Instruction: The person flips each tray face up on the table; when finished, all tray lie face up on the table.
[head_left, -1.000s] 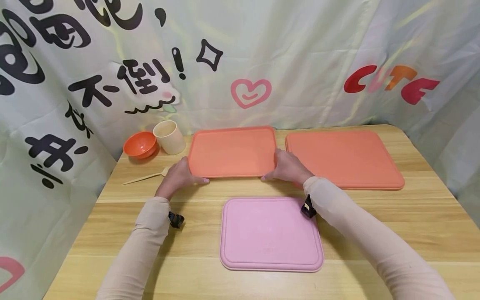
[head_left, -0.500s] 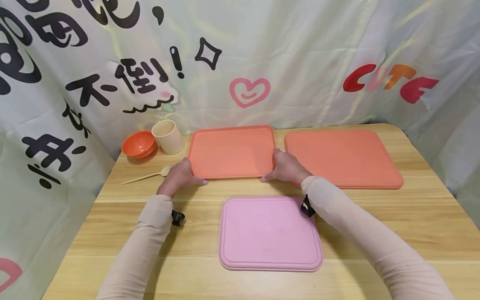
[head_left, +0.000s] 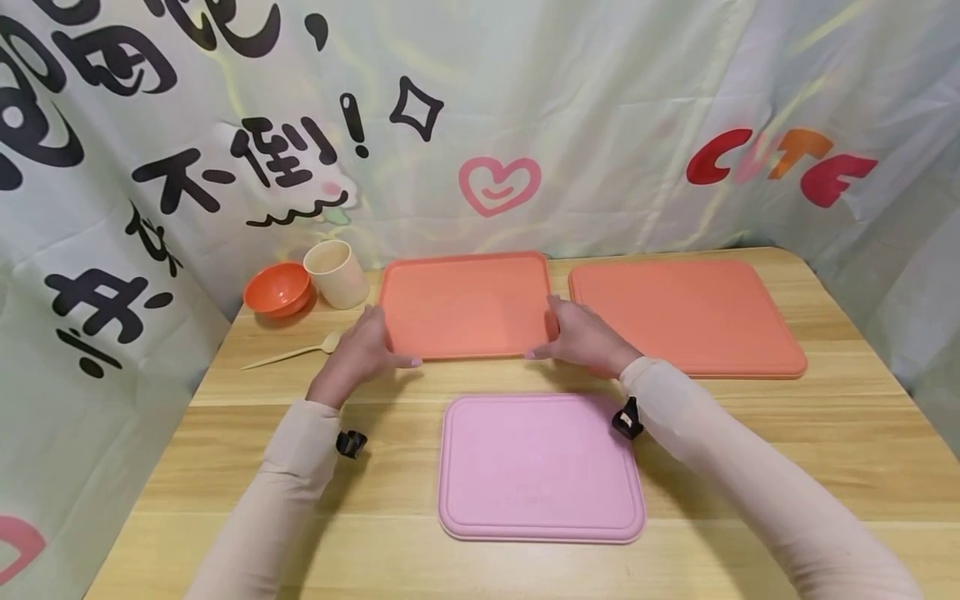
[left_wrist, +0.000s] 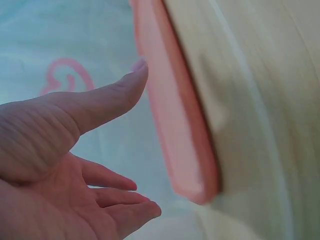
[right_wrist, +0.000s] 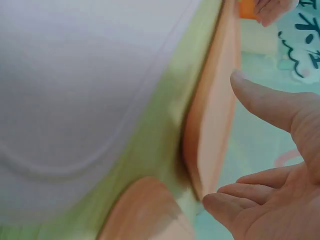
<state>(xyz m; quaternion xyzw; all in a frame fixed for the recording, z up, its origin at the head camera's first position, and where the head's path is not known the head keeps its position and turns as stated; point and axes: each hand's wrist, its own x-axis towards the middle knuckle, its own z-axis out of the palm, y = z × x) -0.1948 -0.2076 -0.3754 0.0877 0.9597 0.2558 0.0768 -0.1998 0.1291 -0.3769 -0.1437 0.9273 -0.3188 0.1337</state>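
Observation:
An orange rectangular tray (head_left: 468,304) with a raised rim lies on the table near the back cloth. At its left front corner is my left hand (head_left: 360,350), thumb spread from loosely bent fingers, and the left wrist view shows a gap between that hand (left_wrist: 85,135) and the tray. My right hand (head_left: 581,333) hovers at the right front corner, thumb out and fingers relaxed. In the right wrist view its fingertips (right_wrist: 215,200) overlap the tray's end (right_wrist: 210,125), with nothing pinched. Both hands hold nothing.
A pink tray (head_left: 543,467) lies in front, and a larger orange tray (head_left: 686,317) at the right. Back left stand an orange bowl (head_left: 277,287) and a cream cup (head_left: 337,275). A pale long-handled utensil (head_left: 288,357) lies beside my left hand. A printed cloth (head_left: 600,117) hangs behind.
Both hands have let go of the orange tray's sides and drawn slightly outward, the right forearm shifting right. The tray stays almost where it was.

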